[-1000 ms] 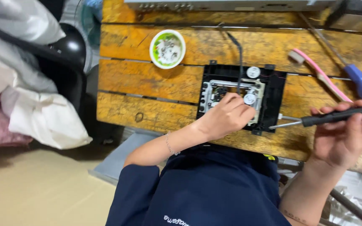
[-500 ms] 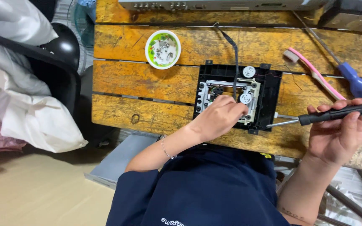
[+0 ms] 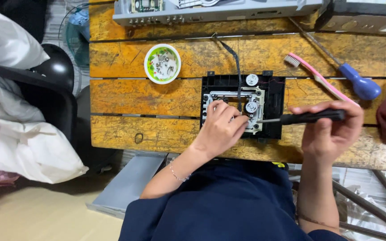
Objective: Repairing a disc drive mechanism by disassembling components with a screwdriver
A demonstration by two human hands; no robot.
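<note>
Black drive [image 3: 273,89] sits on the wood table [image 3: 157,96], under the left hand [image 3: 222,129], whose fingers press on it. Right hand [image 3: 331,134] grips a screwdriver [image 3: 309,118], tip at the drive. A slip could scratch parts or poke a finger.

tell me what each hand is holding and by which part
Right hand holds a black screwdriver by its handle. Left hand rests on the drive mechanism, gripping nothing visible.

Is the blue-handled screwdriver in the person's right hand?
No, the right hand holds a black-handled screwdriver; the blue-handled screwdriver lies on the bench.
</note>
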